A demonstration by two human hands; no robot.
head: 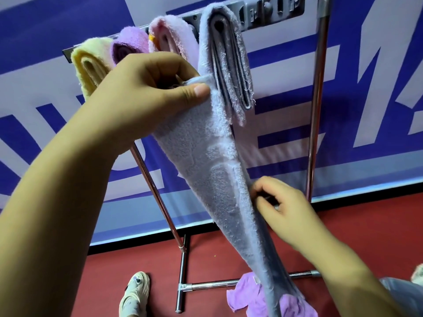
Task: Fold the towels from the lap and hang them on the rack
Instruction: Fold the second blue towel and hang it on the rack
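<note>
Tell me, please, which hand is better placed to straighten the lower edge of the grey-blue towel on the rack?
The right hand, probably. It already pinches the grey-blue towel low on its hanging length, while the left hand holds its grip on a fold high up, near the rack bar.

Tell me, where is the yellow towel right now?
In the head view, the yellow towel hangs folded over the rack bar at upper left, leftmost in the row, beside the purple towel and just above the left hand.

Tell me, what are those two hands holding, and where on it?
Both hold the blue-grey towel draped over the rack. The left hand pinches its side edge up near the bar; the right hand grips the opposite edge lower down.
</note>
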